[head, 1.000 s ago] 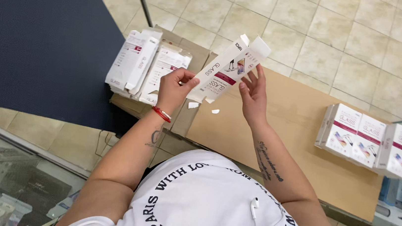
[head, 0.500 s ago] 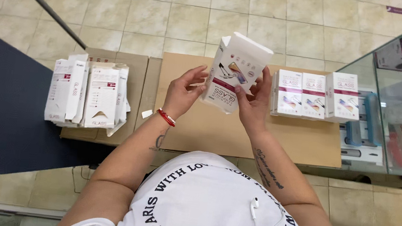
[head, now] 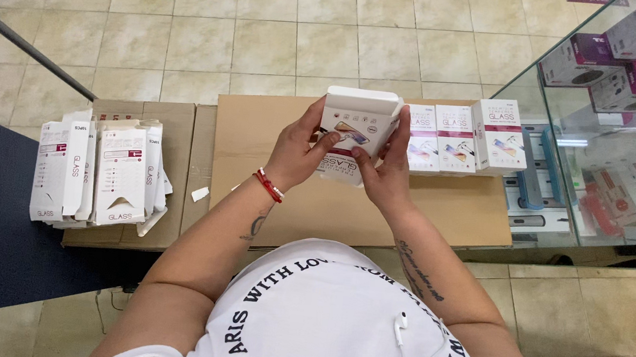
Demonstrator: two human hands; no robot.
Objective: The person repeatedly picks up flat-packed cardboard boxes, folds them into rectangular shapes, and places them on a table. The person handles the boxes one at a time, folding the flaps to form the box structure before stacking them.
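Near the middle top of the frame, the left hand and the right hand both grip one white folded box above the cardboard sheet. A row of finished boxes stands just right of it, and flat boxes lie at the left.

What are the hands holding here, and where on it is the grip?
Both hands hold one small white box: the left hand grips its left edge, the right hand its right edge and lower corner.
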